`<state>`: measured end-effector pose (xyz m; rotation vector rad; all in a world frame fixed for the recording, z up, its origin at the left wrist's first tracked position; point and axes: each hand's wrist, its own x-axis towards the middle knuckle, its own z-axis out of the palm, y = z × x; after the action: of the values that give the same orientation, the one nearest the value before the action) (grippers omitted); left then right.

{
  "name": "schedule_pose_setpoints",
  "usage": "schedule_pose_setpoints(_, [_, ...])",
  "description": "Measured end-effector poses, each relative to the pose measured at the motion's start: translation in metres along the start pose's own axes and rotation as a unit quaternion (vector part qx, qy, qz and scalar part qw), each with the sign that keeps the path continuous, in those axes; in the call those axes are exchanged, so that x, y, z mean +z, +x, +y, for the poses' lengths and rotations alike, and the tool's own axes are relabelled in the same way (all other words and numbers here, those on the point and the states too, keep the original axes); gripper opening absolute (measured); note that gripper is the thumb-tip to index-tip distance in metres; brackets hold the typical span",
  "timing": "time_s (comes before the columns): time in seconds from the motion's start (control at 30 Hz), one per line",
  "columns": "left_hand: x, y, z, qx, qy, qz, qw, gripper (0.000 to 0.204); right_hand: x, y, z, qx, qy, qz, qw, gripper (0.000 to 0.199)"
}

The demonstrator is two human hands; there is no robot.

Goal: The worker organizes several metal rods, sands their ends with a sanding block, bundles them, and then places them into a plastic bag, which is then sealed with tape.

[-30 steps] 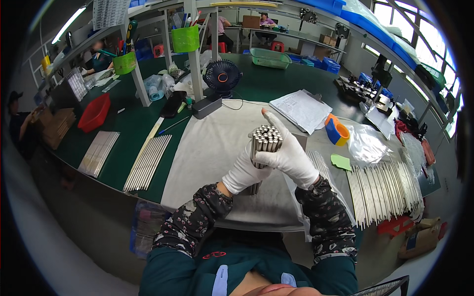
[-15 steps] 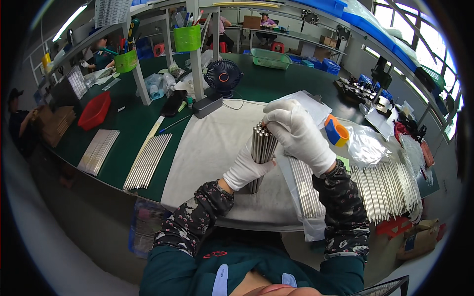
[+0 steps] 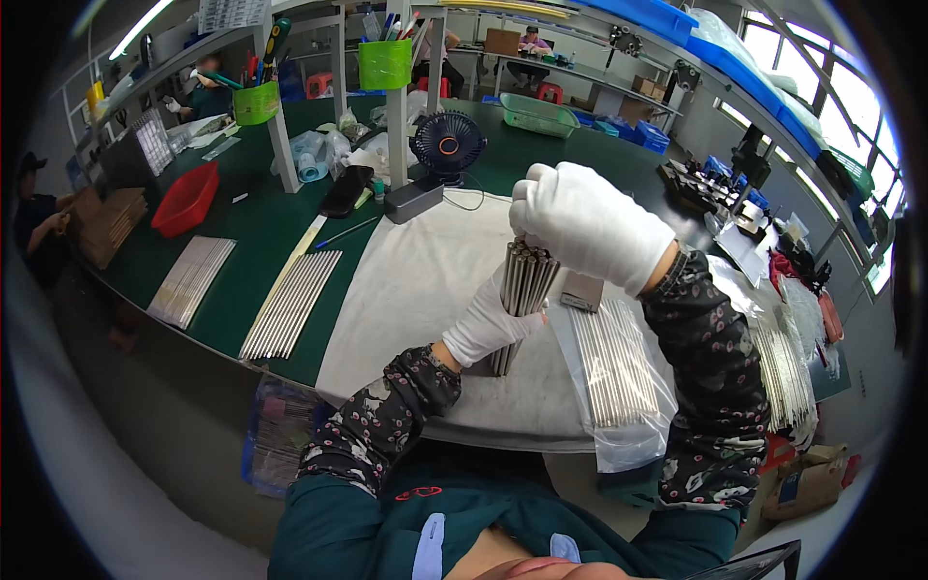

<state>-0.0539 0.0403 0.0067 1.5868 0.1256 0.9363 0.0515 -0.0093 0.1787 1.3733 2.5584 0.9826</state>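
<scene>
My left hand (image 3: 483, 327), in a white glove, is wrapped round a bundle of thin metal rods (image 3: 528, 280). The bundle stands nearly upright over a pale cloth (image 3: 406, 280). Just above the rod tops, my white-gloved right hand (image 3: 592, 227) is closed with its fingers curled down. What those fingers hold, if anything, is hidden behind the glove. To the right of the bundle, more rods lie in a clear plastic bag (image 3: 633, 440), with a small grey-brown packet (image 3: 582, 291) at its upper end.
Two flat rows of rods, one nearer (image 3: 293, 304) and one farther left (image 3: 193, 280), lie on the green table. Behind the cloth stand a small fan (image 3: 448, 143), a dark box (image 3: 414, 198) and a phone (image 3: 346, 191). A red tray (image 3: 186, 199) sits far left; more rods (image 3: 785, 377) lie right.
My right hand has risen slightly and turned, its fingers curling closed over the rod tops. My right forearm has swung right, uncovering the packet and more of the bag. My left hand keeps its hold.
</scene>
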Motion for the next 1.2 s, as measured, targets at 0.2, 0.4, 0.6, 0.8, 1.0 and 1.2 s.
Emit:
schedule_pose_setpoints(0.2, [0.001, 0.001, -0.004, 0.018, 0.024, 0.010, 1.000, 0.037, -0.009, -0.004, -0.003, -0.009, -0.041, 0.028, 0.999, 0.007])
schedule_pose_setpoints(0.4, [0.008, 0.002, -0.001, 0.062, 0.036, 0.028, 0.997, 0.032, -0.020, -0.010, 0.017, 0.114, 0.177, 0.143, 0.967, 0.011])
schedule_pose_setpoints(0.6, [0.009, 0.000, 0.002, 0.037, 0.051, 0.036, 0.997, 0.037, -0.006, -0.009, -0.004, 0.257, 0.431, 0.059, 0.863, 0.017])
schedule_pose_setpoints(0.8, [0.012, -0.001, -0.006, 0.051, 0.069, 0.025, 0.996, 0.035, -0.067, -0.016, 0.064, 0.310, 0.344, 0.389, 0.796, 0.021])
schedule_pose_setpoints(1.0, [0.003, -0.001, -0.007, -0.018, 0.039, 0.031, 0.999, 0.034, -0.055, -0.080, 0.073, 0.425, 0.539, 0.543, 0.483, 0.029])
schedule_pose_setpoints(1.2, [0.007, 0.001, -0.004, -0.059, 0.003, 0.028, 0.998, 0.038, 0.115, -0.110, -0.045, 0.475, 0.770, 0.424, 0.046, 0.025])
